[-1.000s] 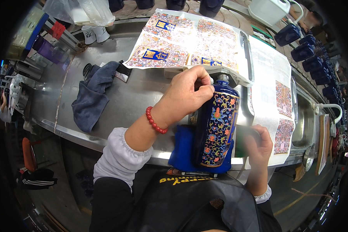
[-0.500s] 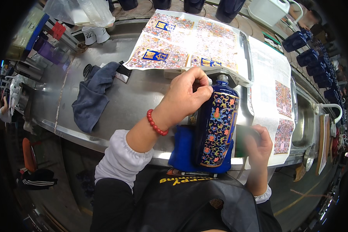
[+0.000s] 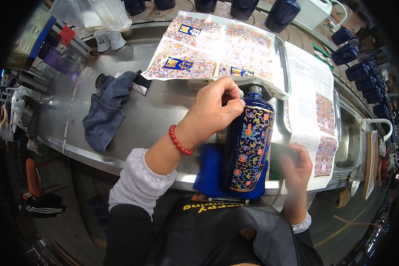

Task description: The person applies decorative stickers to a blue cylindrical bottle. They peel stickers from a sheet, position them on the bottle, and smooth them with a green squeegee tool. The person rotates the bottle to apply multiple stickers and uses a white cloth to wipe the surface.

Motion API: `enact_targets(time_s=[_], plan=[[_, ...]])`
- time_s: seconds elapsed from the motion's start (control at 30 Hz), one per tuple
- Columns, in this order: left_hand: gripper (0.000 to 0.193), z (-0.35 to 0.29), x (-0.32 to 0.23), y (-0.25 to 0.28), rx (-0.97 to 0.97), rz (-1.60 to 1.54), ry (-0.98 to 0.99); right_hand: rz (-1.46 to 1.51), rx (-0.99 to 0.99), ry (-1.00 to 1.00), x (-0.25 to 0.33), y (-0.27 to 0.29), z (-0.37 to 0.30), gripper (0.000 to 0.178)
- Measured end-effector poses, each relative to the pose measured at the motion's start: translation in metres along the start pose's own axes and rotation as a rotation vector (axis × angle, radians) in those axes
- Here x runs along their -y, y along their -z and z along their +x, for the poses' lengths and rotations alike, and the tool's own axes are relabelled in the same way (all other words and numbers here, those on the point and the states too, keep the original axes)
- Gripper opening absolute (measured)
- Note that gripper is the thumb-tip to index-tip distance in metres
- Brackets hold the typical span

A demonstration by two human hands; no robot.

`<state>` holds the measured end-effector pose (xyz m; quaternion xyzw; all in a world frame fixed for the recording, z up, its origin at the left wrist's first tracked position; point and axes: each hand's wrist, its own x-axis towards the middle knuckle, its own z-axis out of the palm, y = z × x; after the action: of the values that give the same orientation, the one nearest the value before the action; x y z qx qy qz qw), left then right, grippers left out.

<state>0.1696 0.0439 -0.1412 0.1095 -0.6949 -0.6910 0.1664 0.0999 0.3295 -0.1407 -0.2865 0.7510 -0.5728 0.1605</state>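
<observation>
A dark blue bottle [image 3: 248, 148] with a colourful floral decal lies on a blue cloth [image 3: 208, 166] at the bench's front edge, its neck pointing away from me. Thumb and fingers of my left hand [image 3: 219, 104] are closed in a pinch at the bottle's shoulder, beside the neck. A small whitish bit shows at those fingertips, too small to name. To the right of the bottle, my right hand [image 3: 299, 166] is blurred, its fingers curled on a flat green piece [image 3: 278, 163] close to the bottle's side.
Printed decal sheets [image 3: 186, 48] lie at the far side, with another white sheet [image 3: 308, 102] to the right. A grey-blue cloth [image 3: 108, 111] sits on the metal bench [image 3: 159, 102]. A sink [image 3: 348, 142] is at right. Blue bottles [image 3: 283, 15] line the back.
The blue bottles in the back row have shifted rightward, one now partly covering the white jug. Both my hands and the decorated bottle keep nearly the same places.
</observation>
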Motion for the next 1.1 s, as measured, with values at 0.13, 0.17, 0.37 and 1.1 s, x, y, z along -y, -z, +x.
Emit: enact_targets(time_s=[0.13, 0.17, 0.37, 1.1], plan=[[0.015, -0.008, -0.011, -0.004, -0.157, 0.138, -0.283, 0.008, -0.028, -0.003, 0.004, 0.002, 0.001, 0.02], [0.017, -0.013, -0.014, -0.007, -0.226, 0.213, -0.399, 0.023, -0.032, 0.028, 0.006, 0.002, 0.003, 0.021], [0.077, -0.056, -0.036, -0.016, 0.099, 0.998, -0.669, -0.024, -0.049, 0.174, 0.01, 0.002, 0.03, 0.017], [0.112, -0.132, 0.005, -0.041, 0.004, 0.79, -0.472, -0.278, 0.063, 0.51, 0.088, -0.027, 0.107, 0.026]])
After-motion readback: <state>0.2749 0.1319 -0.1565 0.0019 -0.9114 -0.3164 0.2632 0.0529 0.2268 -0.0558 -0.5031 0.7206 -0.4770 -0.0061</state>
